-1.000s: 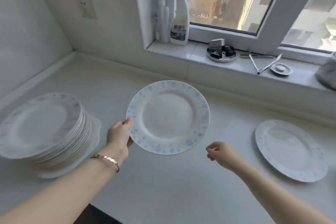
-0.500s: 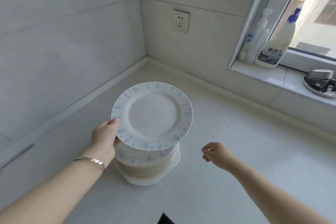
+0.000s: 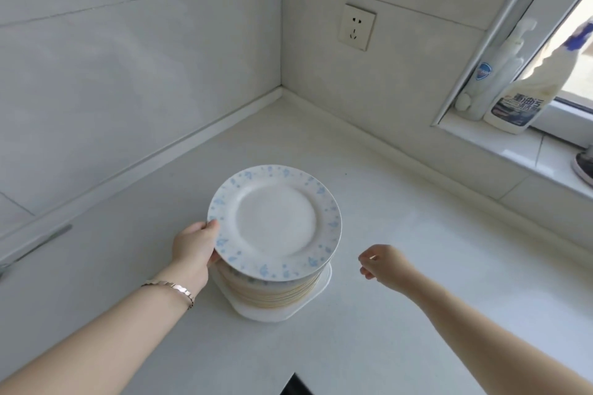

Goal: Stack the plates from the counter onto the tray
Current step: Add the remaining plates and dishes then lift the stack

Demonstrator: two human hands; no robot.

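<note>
Plate [image 3: 274, 223], white with blue specks on the rim, sits directly over the stack of plates [image 3: 272, 293]. It is roughly level and offset a bit toward the back. Can't tell if it's touching the top of the stack or just above it.

Left hand [image 3: 194, 247] pinches the plate's left rim, thumb on top of the rim and fingers underneath. There's a bracelet [image 3: 175, 287] on that wrist.

Right hand [image 3: 382, 263] is off to the right of the stack, above the counter [image 3: 433, 282]. Its fingers are loosely curled, holding nothing and touching nothing.

The stack stands on a white tray [image 3: 256, 314] with rounded corners. Only the tray's front and right edges show under the plates. The tray is on the counter, out from the wall corner.

Background: a wall socket [image 3: 356, 26] on the back wall, and a window sill [image 3: 513, 151] at right. A pump bottle [image 3: 491, 83] and a spray bottle [image 3: 526, 99] stand side by side at the sill's left end. A dark object [image 3: 584, 167] further along the sill is cut off by the frame.
</note>
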